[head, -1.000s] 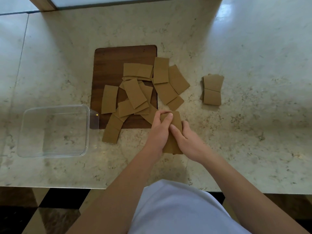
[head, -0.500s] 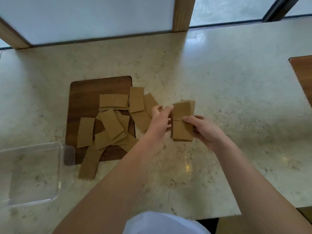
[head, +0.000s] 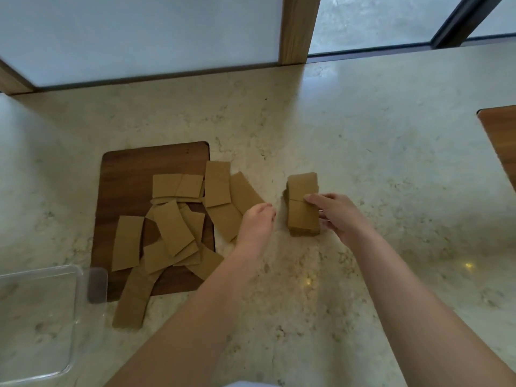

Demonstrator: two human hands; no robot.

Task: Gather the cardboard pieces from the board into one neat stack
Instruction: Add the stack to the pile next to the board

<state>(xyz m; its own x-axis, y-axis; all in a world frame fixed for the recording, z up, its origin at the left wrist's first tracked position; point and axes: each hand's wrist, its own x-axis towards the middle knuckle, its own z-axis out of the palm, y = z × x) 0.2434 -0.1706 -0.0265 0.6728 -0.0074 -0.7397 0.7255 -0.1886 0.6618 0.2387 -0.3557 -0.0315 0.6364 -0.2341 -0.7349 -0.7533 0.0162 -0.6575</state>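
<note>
Several brown cardboard pieces (head: 173,224) lie scattered over a dark wooden board (head: 125,185) and spill off its right and front edges onto the marble counter. To the right of the board stands a stack of cardboard pieces (head: 303,208). My right hand (head: 342,216) grips this stack, thumb on top and fingers along its right side. My left hand (head: 258,222) hovers with loosely curled fingers over the loose pieces just right of the board, holding nothing.
A clear plastic container (head: 42,317) sits at the lower left, touching the board's front corner. A wooden surface (head: 499,141) juts in at the right edge. Frosted window panes with a wooden post (head: 296,29) close off the back of the counter.
Both hands carried pieces from the counter's near side to the stack on the right. My left hand has let go and drawn back left toward the loose pieces. The view tilted up.
</note>
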